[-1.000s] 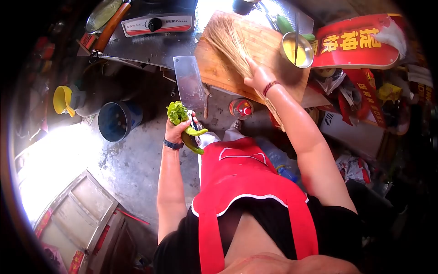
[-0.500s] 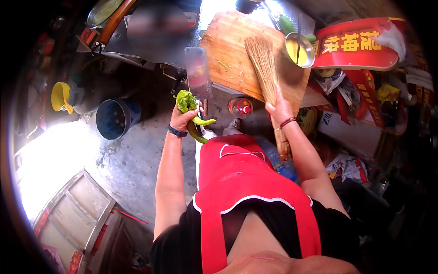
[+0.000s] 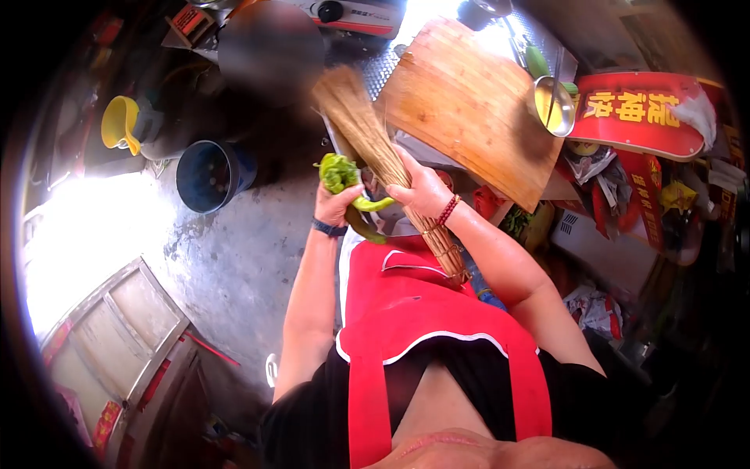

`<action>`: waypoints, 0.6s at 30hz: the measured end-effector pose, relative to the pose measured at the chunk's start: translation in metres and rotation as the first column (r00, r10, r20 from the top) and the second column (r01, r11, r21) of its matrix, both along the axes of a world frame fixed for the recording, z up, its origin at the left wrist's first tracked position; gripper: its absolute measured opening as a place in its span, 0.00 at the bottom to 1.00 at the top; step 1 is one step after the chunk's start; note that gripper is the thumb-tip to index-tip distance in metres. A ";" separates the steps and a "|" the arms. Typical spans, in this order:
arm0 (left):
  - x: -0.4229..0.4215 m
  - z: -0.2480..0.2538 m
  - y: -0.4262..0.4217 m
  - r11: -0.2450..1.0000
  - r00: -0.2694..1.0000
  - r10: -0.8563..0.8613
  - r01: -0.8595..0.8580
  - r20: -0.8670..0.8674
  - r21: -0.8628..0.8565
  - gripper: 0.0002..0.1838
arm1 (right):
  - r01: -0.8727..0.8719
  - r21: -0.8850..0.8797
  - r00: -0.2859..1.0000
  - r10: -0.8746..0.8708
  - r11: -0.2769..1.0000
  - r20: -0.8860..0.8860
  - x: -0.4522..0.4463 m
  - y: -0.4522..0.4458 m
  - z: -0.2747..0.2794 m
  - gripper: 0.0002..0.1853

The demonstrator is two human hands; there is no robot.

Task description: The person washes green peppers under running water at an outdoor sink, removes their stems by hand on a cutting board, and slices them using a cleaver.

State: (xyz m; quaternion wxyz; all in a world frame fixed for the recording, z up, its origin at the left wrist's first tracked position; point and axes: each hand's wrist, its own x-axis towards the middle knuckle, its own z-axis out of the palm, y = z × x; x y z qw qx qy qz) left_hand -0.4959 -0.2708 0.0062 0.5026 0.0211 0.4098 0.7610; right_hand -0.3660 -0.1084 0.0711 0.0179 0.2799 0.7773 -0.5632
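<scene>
My left hand (image 3: 336, 205) is closed around several green peppers (image 3: 339, 173), with a long light one and a darker one hanging from it. In my right hand (image 3: 426, 187) is a straw hand broom (image 3: 363, 133), its bristles fanned up and to the left. A pale strip of a cleaver blade (image 3: 334, 134) shows behind the bristles, just above the peppers. The broom covers most of the blade, and its handle is hidden. Beyond my right hand lies a wooden cutting board (image 3: 461, 94).
A metal bowl of yellow liquid (image 3: 553, 109) stands at the board's right edge, beside a red sign (image 3: 641, 113). On the floor at left is a dark blue bucket (image 3: 207, 176); a yellow dipper (image 3: 121, 125) is beyond it. A stove (image 3: 359, 17) is at the back.
My right hand has swung the broom left, off the cutting board and over the cleaver blade. The small scraps seen on the board earlier no longer show. My left hand still holds the peppers.
</scene>
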 end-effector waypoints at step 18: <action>-0.189 0.102 -0.274 0.733 0.763 0.484 -0.621 -0.428 -0.276 0.18 | -0.671 0.552 0.601 0.799 0.496 0.014 -0.287 -0.179 0.038 0.39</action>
